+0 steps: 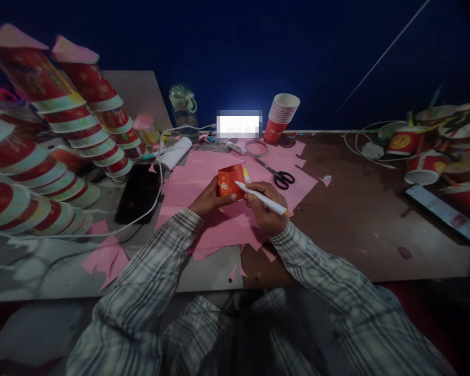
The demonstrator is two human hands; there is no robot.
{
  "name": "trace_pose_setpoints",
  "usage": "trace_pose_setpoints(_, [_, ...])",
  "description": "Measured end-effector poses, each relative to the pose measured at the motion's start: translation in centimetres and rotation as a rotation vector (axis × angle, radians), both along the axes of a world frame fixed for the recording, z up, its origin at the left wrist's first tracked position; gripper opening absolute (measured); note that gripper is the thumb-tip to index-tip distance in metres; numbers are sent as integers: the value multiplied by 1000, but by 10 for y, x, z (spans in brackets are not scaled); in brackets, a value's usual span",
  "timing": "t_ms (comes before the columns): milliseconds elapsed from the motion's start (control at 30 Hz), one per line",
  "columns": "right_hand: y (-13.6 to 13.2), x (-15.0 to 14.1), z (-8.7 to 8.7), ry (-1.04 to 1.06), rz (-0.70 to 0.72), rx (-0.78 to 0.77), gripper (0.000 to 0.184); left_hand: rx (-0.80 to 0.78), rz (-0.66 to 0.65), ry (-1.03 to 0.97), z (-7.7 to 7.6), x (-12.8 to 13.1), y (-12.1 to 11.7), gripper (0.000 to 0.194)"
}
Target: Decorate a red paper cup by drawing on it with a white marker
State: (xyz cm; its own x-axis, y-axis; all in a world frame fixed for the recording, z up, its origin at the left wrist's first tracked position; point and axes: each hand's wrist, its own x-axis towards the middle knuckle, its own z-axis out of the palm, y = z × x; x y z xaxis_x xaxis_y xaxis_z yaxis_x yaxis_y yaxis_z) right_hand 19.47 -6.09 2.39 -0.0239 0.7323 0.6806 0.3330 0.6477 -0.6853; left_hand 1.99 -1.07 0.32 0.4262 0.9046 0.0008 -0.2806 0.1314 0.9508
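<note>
My left hand (208, 200) is closed round the side of a red paper cup (228, 180) with printed figures, its thumb lying across the front. In my right hand (269, 210) is a white marker (267, 199) with an orange end, gripped like a pen. The marker's tip meets or nearly meets the cup's right side; I cannot tell if it touches. A yellow patch shows at the cup's right edge. Beneath both hands lie pink paper sheets (196, 180). Black-handled scissors (282, 179) rest on the paper just beyond my right hand.
Towers of stacked red cups (68, 120) lean at the left, near a black phone (138, 194). A cup stack (282, 116), a bottle (183, 109) and a bright light (238, 124) stand at the back. Another phone (444, 211) and several cups (405, 141) are at the right.
</note>
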Motion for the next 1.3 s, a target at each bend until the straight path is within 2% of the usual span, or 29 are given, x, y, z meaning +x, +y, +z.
trace_pose_setpoints(133, [-1, 1, -1, 57, -29, -60, 21, 11, 2, 3, 0, 0, 0, 72])
trace_pose_setpoints(300, [0, 3, 1, 77, -100, -33, 22, 31, -12, 31, 1, -1, 0, 73])
trace_pose_setpoints(767, [2, 0, 0, 58, -27, -37, 20, 19, -8, 44, 1, -3, 1, 74])
trace_pose_setpoints(1033, [5, 1, 0, 47, -82, 3, 17, 17, -12, 9, -3, -2, 1, 76])
trace_pose_setpoints(1300, [3, 0, -2, 94, -69, -37, 18, 26, -3, 10, -5, -2, 1, 75])
